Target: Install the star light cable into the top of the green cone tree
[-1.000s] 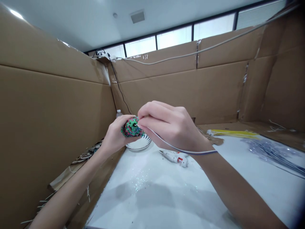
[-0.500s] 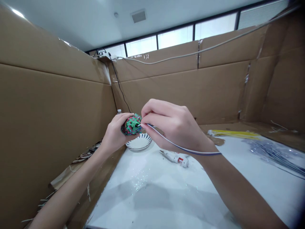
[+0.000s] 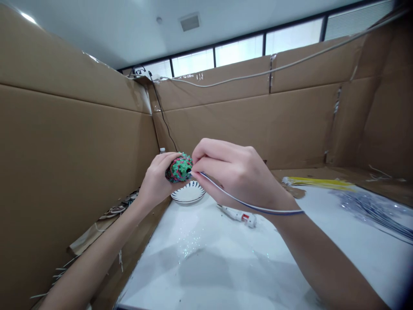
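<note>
Left grip (image 3: 156,177) closed round a glittery green-and-pink piece (image 3: 180,167), held up off the desk (image 3: 155,275). Right grip (image 3: 237,172) pinches white and blue cords (image 3: 269,210) at the piece's dark hole; cannot tell whether the tips are inside. Cords trail back along the wrist. Below: striped plate (image 3: 189,193), then white glue gun (image 3: 237,215), nearer, loose glitter (image 3: 190,243). Far right: yellow strips (image 3: 318,183).

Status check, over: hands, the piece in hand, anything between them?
Left hand gripping glittery ornament. Right hand pinching white and blue cord by ornament's dark hole. Plate and glue gun on table, neither between the hands.
</note>
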### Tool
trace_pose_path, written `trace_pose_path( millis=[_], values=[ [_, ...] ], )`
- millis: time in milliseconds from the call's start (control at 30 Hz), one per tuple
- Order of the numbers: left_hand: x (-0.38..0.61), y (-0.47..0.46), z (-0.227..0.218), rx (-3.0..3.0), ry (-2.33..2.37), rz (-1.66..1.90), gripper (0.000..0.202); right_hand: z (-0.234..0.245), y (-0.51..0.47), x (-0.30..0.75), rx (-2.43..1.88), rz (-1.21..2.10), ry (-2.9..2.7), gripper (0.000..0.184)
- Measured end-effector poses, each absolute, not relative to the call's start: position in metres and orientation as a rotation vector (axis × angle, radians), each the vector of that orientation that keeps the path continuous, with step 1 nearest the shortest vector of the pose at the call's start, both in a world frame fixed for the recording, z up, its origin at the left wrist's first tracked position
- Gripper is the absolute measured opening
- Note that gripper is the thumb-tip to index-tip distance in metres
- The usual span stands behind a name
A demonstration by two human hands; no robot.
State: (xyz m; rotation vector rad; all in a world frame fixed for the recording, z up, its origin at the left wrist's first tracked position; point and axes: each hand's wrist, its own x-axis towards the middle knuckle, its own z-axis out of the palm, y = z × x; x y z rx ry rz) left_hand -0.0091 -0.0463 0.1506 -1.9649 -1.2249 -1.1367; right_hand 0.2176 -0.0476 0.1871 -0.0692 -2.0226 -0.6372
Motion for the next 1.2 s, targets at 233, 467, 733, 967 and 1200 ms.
trace_pose_path(
  millis=[233,467,733,967,1200],
  values=[
    [-0.009,-0.046,0.149,-1.974,-1.237,-1.132,0.054,0.186,-0.045,0.216,-0.086,-0.582,-1.965,0.024],
    [-0.006,-0.05,0.15,-2.037,-1.262,-1.162,0.055,0.184,-0.038,0.216,0.016,-0.485,-1.955,0.022],
    [-0.005,-0.05,0.149,-2.055,-1.259,-1.206,0.057,0.184,-0.037,0.218,-0.018,-0.441,-1.961,0.021],
    [-0.006,-0.049,0.15,-2.033,-1.243,-1.186,0.057,0.185,-0.04,0.216,-0.058,-0.571,-1.919,0.023],
    [-0.005,-0.05,0.15,-1.999,-1.273,-1.193,0.053,0.187,-0.045,0.217,-0.083,-0.681,-1.961,0.023]
  ],
)
